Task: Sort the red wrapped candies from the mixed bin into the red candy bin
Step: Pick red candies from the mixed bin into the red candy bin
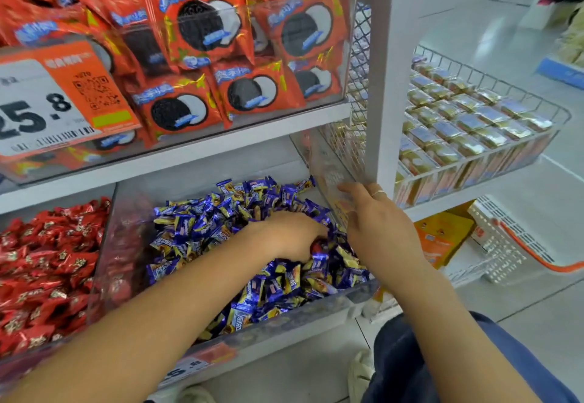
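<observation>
Counting bins: we see two, mixed bin [221, 336] centre, red candy bin [47, 276] lower left.
Red candy [317, 247]: one, mid-frame, under our left hand [289, 235], fingers curled around it.
Right hand [377, 225]: fingers straight, apart, touching bin's right wall.

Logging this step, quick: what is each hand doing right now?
Left hand: curled, gripping a red candy in the mixed bin.
Right hand: open, holding nothing.

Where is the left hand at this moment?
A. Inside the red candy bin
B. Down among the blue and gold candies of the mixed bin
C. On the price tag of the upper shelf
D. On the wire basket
B: the left hand is down among the wrappers in the mixed bin, with something red at its fingers.
</observation>
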Demonstrator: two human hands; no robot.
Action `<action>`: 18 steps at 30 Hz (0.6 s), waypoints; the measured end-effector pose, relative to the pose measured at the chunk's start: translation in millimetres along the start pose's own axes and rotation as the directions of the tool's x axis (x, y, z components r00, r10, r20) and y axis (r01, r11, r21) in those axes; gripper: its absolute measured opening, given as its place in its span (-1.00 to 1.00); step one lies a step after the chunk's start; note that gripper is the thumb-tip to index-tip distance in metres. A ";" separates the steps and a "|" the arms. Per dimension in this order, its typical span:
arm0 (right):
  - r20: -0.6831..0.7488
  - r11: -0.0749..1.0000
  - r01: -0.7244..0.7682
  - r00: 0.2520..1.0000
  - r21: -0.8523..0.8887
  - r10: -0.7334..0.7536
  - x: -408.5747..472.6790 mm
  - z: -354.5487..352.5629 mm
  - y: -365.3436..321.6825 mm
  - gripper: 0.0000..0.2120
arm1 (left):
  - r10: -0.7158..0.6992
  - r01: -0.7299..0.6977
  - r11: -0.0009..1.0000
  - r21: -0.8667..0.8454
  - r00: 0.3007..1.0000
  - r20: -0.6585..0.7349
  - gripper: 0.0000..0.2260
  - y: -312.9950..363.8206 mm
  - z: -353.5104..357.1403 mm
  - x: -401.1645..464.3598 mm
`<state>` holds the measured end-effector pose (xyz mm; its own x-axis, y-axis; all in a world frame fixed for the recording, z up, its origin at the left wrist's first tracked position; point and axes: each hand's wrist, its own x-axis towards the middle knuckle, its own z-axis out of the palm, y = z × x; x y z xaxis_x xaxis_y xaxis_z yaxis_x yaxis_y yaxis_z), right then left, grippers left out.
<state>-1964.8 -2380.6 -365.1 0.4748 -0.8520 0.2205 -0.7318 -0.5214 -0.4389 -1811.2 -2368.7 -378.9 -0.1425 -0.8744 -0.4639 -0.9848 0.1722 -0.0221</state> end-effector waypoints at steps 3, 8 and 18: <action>0.002 1.000 0.004 1.000 -0.009 -0.004 -0.7 -2.1 0.7 -0.52 | 0.000 0.010 0.994 0.113 0.996 -0.093 -0.68 4.4 5.7 -4.5; -0.018 1.000 -0.003 1.000 -0.009 0.003 -0.7 -3.9 2.6 -0.56 | -0.069 0.003 0.979 -0.203 0.946 -0.316 -0.85 -13.8 14.7 -20.9; -0.368 0.947 0.317 0.877 -0.042 -0.310 -5.5 -0.2 -25.2 -0.78 | -0.145 0.053 0.967 -0.248 0.917 -0.371 -0.70 -48.3 20.8 -74.4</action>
<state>-1949.0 -2362.7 -355.1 0.4630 -0.6027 0.6499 -0.5635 -0.7661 -0.3091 -1751.0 -2302.6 -361.8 -0.0245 -0.9953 -0.0933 -0.9847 0.0079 0.1738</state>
